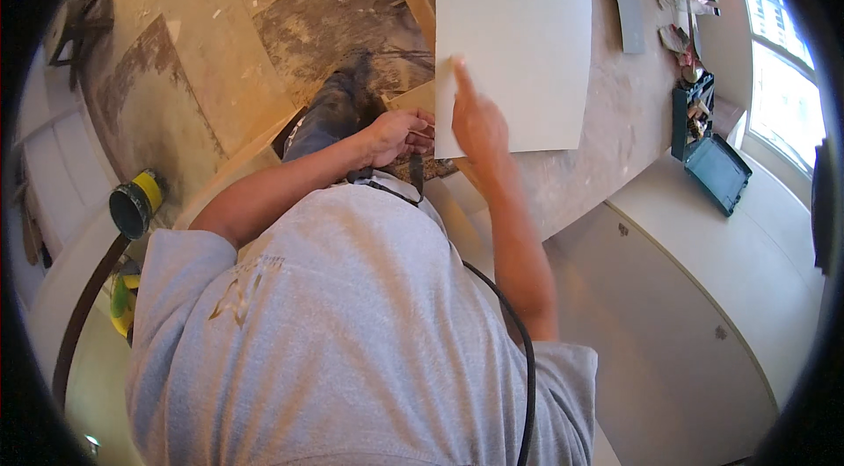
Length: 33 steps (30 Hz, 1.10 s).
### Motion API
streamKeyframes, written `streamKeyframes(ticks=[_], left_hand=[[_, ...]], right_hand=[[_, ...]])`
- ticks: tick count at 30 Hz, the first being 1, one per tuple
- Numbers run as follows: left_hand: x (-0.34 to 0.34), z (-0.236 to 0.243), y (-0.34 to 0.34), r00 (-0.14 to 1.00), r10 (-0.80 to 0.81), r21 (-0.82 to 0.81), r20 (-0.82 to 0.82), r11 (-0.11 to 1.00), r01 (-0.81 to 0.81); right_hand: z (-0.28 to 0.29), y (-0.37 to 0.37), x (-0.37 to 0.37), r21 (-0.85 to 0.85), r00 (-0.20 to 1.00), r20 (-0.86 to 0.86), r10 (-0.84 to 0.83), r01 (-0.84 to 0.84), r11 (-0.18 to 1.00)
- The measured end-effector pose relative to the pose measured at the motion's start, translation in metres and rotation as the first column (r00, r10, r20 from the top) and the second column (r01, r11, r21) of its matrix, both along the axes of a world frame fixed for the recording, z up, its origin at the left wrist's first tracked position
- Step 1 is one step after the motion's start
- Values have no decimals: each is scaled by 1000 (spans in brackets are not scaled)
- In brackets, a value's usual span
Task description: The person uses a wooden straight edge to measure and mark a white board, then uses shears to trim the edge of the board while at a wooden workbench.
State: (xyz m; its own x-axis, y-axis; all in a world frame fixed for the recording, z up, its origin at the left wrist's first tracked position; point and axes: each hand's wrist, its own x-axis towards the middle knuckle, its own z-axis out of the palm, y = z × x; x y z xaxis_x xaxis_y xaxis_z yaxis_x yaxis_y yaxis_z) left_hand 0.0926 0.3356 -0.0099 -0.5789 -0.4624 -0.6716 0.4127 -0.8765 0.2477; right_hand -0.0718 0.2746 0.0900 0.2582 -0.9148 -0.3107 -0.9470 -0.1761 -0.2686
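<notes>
Dusty, paint-flecked boards make up the workbench (615, 114), which runs from near centre to the far right, and a large pale sheet panel (514, 35) lies flat on it, its near-left corner overhanging the bench edge. The right hand (479, 119) rests on that near-left corner, palm down with the fingers stretched out and a fingertip on the left edge; it pins the sheet rather than grips it. The left hand (400, 134), just to the left and almost touching the right, is closed into a fist around something dark, seemingly the handle of a corded tool, though what exactly it holds cannot be told. A black cable (519, 334) trails from there back over the grey shirt.

To do this well, I judge the sheet should stay pressed flat and steady near the edge, with the fingers kept clear of the tool's path and the cable off the work line.

Further out, a grey strip (622, 0) lies at the far right of the bench, an open dark tool case (712, 158) sits on the right, a yellow-rimmed vacuum hose (134, 207) hangs at the left, and the bare floor (202, 44) is rough and stained.
</notes>
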Motion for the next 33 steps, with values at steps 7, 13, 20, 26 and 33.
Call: streamKeyframes(ticks=[7,13,20,26,33], left_hand=[[-4,1,-2,1000,-17,17,17,1000,17],[-8,-1,-2,997,-61,-36,46,997,63],[-18,7,-1,972,-106,-136,211,981,137],[-29,6,0,940,-138,-279,313,932,230],[-34,5,1,901,-117,-375,418,881,289]], right_hand=[[28,124,-15,370,987,-124,-104,143,918],[2,44,-5,58,998,43,-42,39,998],[31,111,-36,159,990,7,-138,135,978],[7,51,-55,98,986,-14,-169,169,981],[10,63,-76,82,989,-19,-145,146,986]])
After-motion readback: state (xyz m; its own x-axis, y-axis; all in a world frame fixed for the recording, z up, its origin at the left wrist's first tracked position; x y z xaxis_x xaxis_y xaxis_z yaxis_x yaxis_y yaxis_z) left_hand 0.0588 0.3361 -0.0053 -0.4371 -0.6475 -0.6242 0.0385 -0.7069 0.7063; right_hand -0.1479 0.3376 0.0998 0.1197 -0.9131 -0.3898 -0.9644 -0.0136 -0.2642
